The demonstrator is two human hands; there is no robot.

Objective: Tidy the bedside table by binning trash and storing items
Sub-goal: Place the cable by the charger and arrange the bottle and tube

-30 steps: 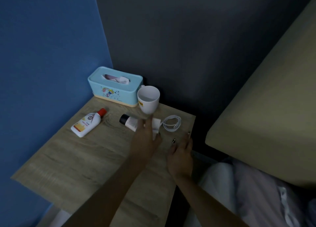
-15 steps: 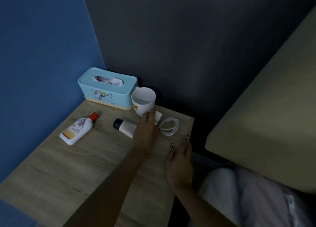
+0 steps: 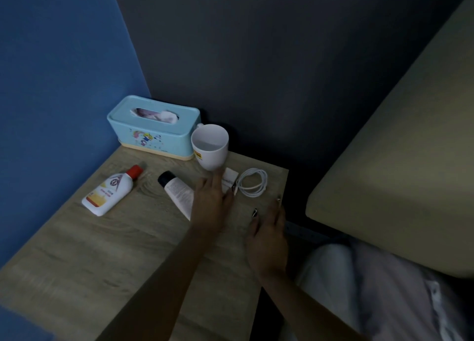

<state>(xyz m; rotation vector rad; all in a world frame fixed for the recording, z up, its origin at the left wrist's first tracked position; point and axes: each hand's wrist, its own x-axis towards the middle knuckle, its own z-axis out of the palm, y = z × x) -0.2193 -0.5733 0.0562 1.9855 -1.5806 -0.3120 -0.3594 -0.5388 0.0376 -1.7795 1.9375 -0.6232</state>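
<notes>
On the wooden bedside table (image 3: 102, 250) stand a light-blue tissue box (image 3: 154, 129) and a white mug (image 3: 210, 146) at the back. A white bottle with a red cap (image 3: 110, 191) lies at the left, and a white tube with a black cap (image 3: 177, 190) lies beside it. A small white charger block (image 3: 230, 175) and a coiled white cable (image 3: 252, 182) lie right of the mug. My left hand (image 3: 211, 202) reaches with straight fingers over the tube's end, its fingertips at the mug's base and the charger. My right hand (image 3: 268, 227) rests flat at the table's right edge.
A blue wall (image 3: 59, 71) runs along the left and a dark wall behind. The beige mattress (image 3: 400, 140) rises at the right, with a dark gap between it and the table. White fabric (image 3: 372, 297) lies at the lower right.
My left hand has moved forward from the tube and charger toward the mug's base. The view has shifted, and my right hand stays at the table's edge.
</notes>
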